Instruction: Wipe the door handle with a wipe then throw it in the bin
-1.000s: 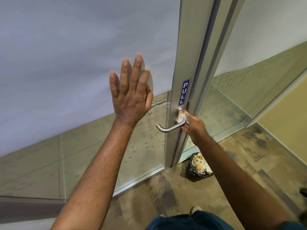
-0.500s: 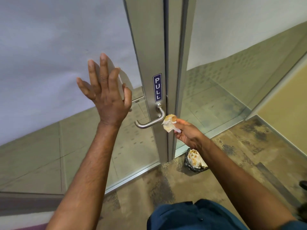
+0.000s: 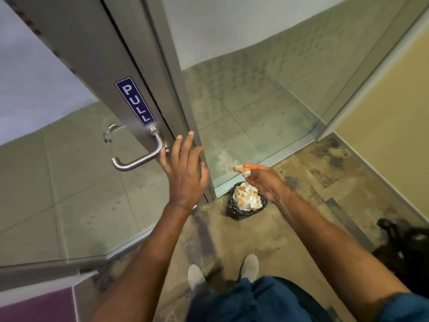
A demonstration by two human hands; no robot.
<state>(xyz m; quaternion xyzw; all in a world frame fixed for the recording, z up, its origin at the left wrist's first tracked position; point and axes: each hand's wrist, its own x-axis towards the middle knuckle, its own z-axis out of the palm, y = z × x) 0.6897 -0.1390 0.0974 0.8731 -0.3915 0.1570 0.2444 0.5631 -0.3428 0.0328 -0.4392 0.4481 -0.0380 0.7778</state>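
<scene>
a: where's the wipe (image 3: 242,170) now?

b: off the door handle (image 3: 139,156). a second ago it was pressed against the handle near the spindle; now the right hand (image 3: 264,184) has carried it away to the right and lower, and it sits pinched at the fingertips, above and just beyond the bin (image 3: 246,202) on the floor.

a: how's the grip on it?

b: light. the right hand's fingers are mostly stretched out, with the crumpled wipe nipped between thumb and fingertips, not balled in the palm. it looks stained brownish.

a: and the other hand?

b: the left hand (image 3: 185,173) has left the glass panel it was flat against. it now hangs spread wide and empty in front of the door's edge, just right of the handle, and i can't tell whether a fingertip touches the frame.

a: so what does that mean for the job?

b: i'd judge the wiping part is over and the throwing part is under way. the bin is already heaped with used wipes, so a loose drop could roll off the pile; letting go low over the middle seems safer.

a: the handle itself?

b: bare and clear of both hands, under the pull sign (image 3: 135,101).
</scene>
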